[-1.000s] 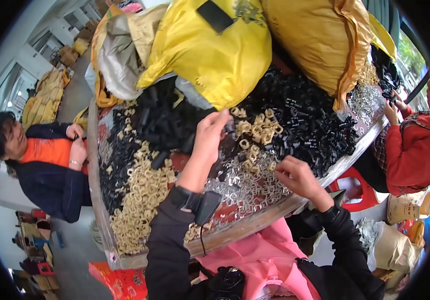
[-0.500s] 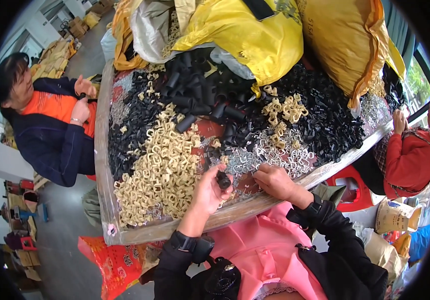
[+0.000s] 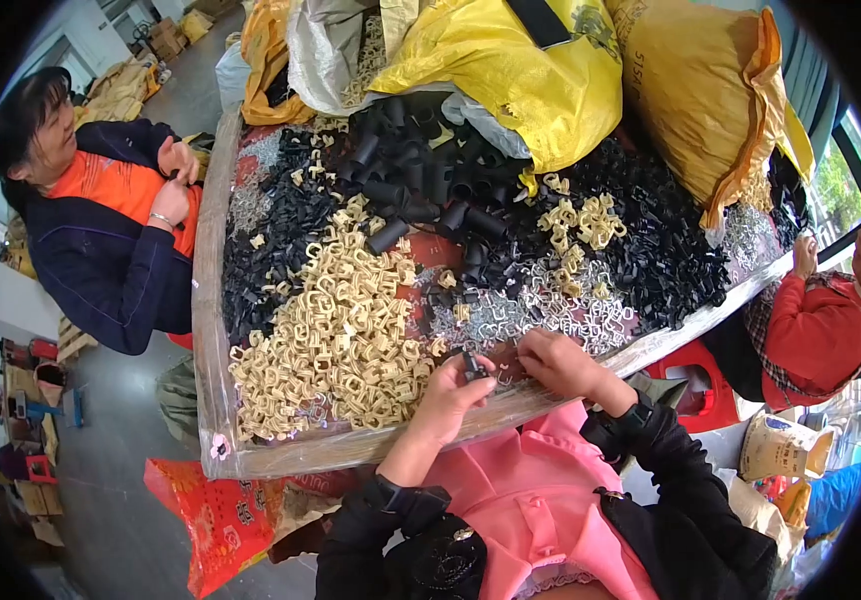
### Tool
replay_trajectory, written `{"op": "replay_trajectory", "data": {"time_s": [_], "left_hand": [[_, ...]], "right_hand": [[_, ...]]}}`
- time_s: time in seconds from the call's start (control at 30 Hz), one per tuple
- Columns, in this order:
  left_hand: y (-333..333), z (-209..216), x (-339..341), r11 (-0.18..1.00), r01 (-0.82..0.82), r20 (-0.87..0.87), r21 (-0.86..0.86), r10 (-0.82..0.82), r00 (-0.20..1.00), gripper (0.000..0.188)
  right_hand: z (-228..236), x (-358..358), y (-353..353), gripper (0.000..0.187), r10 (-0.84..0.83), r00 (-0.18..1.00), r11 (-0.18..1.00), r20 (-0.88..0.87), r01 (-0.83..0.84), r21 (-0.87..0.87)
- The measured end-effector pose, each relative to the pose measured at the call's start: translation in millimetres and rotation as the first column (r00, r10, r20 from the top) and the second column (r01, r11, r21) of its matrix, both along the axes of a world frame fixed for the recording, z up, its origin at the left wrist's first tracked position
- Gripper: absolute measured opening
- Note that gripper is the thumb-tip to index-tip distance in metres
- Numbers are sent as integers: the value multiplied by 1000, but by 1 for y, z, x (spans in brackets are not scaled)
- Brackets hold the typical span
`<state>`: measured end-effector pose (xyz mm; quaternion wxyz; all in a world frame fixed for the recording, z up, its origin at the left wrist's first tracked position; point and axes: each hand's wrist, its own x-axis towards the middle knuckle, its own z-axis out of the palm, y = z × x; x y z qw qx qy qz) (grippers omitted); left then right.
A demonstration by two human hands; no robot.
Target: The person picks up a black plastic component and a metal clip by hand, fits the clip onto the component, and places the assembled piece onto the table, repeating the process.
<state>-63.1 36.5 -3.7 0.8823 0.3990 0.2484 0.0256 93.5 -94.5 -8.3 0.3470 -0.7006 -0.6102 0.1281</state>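
Observation:
My left hand (image 3: 446, 398) is closed around a small black plastic part (image 3: 473, 366), holding it just above the near edge of the table. Beside it, my right hand (image 3: 560, 362) has its fingers bent together, pointing down at the tabletop by the loose silver metal clips (image 3: 495, 312). Whether anything sits between those fingertips is hidden. To the left of my hands spreads a heap of cream-coloured plastic buckle-shaped pieces (image 3: 335, 345). Black tubes (image 3: 386, 190) lie farther back in the middle.
Small black pieces (image 3: 655, 245) cover the right of the table, whose raised wooden edge (image 3: 320, 462) runs along the near side. Yellow sacks (image 3: 510, 85) stand at the back. A person in an orange shirt (image 3: 110, 190) is at the left, another in red (image 3: 815, 340) at the right.
My left hand has shifted slightly right with the black part, which is now turned differently. My right hand stays low at the table, a little farther right. The whole view has shifted a little.

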Motion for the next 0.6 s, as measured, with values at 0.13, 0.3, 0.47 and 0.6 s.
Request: {"op": "replay_trajectory", "data": {"time_s": [0.13, 0.3, 0.47, 0.6], "left_hand": [[-12, -7, 17, 873, -25, 138, 487, -49, 989, 16], [-19, -6, 31, 658, -110, 197, 745, -60, 979, 11], [-22, -2, 38, 652, -34, 101, 757, -66, 993, 10], [-22, -3, 40, 613, -24, 54, 790, -31, 998, 10]], "right_hand": [[19, -4, -2, 13, -147, 587, 975, -796, -51, -218], [9, 0, -7, 14, -131, 346, 977, -929, -114, -181], [2, 2, -12, 10, -139, 114, 987, -984, -68, -147], [-1, 2, -15, 9, -113, 163, 993, -980, -5, -115]]}}
